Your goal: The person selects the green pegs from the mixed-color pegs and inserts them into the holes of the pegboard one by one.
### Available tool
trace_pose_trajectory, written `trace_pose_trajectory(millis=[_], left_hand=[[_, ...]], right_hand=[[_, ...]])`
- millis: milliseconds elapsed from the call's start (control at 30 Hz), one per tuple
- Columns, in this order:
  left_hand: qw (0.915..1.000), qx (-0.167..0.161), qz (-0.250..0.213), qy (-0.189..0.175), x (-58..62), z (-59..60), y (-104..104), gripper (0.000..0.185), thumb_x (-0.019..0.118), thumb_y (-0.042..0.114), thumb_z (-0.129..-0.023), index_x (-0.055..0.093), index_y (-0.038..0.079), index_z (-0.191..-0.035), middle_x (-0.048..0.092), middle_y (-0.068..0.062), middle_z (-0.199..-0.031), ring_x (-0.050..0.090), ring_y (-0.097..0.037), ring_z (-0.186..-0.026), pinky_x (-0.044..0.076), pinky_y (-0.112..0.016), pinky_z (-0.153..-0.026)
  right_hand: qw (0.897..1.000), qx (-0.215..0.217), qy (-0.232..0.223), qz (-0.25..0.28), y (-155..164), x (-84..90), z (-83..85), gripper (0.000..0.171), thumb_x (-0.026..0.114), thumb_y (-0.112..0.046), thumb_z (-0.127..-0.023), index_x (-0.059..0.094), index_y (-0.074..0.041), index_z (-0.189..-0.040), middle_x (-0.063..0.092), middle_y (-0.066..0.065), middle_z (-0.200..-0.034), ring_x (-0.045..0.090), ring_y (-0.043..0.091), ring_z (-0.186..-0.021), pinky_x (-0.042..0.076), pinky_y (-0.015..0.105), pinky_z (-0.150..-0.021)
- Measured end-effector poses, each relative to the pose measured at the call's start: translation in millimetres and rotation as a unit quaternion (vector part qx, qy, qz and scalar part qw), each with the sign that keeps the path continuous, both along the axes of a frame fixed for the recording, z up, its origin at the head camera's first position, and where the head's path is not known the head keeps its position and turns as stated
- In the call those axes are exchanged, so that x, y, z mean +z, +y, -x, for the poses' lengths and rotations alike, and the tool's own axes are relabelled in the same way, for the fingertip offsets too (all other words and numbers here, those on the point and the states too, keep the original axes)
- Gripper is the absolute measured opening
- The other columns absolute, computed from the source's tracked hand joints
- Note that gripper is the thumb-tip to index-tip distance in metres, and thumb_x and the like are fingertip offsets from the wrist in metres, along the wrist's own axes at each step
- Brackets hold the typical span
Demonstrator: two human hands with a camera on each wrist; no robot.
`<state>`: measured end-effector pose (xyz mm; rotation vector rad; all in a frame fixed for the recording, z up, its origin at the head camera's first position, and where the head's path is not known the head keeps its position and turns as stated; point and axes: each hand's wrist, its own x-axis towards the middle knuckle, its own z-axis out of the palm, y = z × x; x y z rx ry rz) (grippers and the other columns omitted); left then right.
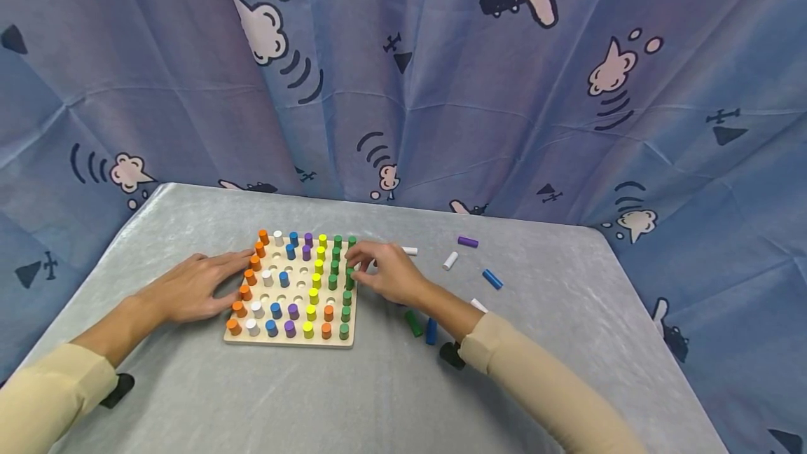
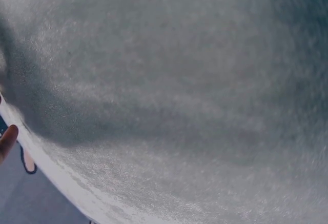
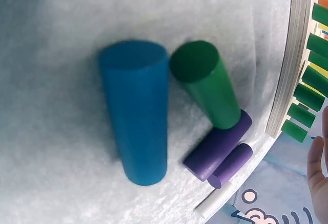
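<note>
A wooden pegboard (image 1: 290,340) lies left of the middle of the table, with columns of orange, white, blue, purple, yellow and green pegs standing in its holes. My left hand (image 1: 194,289) lies at its left side, fingers extended toward the orange pegs (image 1: 250,277). At the right edge my right hand (image 1: 391,275) bends its thumb and fingers around a green peg (image 1: 349,276) in the outermost column; the fingers partly hide that contact. Only a fingertip (image 2: 7,141) shows in the left wrist view. Part of the right hand's fingers (image 3: 315,162) appears at the right wrist view's edge.
Loose pegs lie right of the board: a blue peg (image 3: 137,116), a green peg (image 3: 210,85), purple pegs (image 3: 218,147), a white peg (image 1: 450,260), and another blue peg (image 1: 492,279). Behind the grey-covered table (image 1: 265,398) hangs a patterned curtain (image 1: 403,125).
</note>
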<state>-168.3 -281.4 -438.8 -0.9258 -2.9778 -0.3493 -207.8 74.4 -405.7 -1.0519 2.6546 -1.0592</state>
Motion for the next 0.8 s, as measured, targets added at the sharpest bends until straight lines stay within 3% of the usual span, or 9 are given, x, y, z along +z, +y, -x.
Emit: trace_pose_trajectory(millis=[233, 500, 800], left_hand=[[1.0000, 0.000, 0.000, -0.003, 0.0, 0.1, 0, 0.063, 0.061, 0.035, -0.095, 0.048, 0.000, -0.145, 0.049, -0.017, -0.148, 0.053, -0.035, -0.129, 0.045, -0.056, -0.091], [1.0000, 0.002, 0.001, -0.006, -0.4, 0.3, 0, 0.063, 0.061, 0.037, -0.096, 0.048, 0.000, -0.146, 0.048, -0.017, -0.149, 0.052, -0.036, -0.130, 0.045, -0.057, -0.092], [1.0000, 0.001, -0.002, -0.006, 0.4, -0.2, 0, 0.063, 0.060, 0.037, -0.096, 0.048, 0.001, -0.146, 0.049, -0.017, -0.149, 0.052, -0.036, -0.130, 0.045, -0.057, -0.092]], right_hand=[[1.000, 0.002, 0.000, -0.003, -1, 0.7, -0.3, 0.025, 0.074, -0.003, -0.088, 0.069, -0.004, -0.112, 0.074, 0.001, -0.100, 0.063, 0.010, -0.082, 0.055, 0.038, -0.075], [1.000, -0.001, -0.009, -0.025, -2, 0.6, -1.5, 0.026, 0.075, -0.007, -0.088, 0.069, -0.006, -0.114, 0.073, -0.001, -0.100, 0.062, 0.007, -0.083, 0.050, 0.024, -0.071], [1.000, 0.001, -0.010, -0.020, 9, 2.4, -6.3, 0.025, 0.074, -0.007, -0.089, 0.069, -0.005, -0.114, 0.074, 0.003, -0.100, 0.062, 0.009, -0.082, 0.053, 0.040, -0.082]])
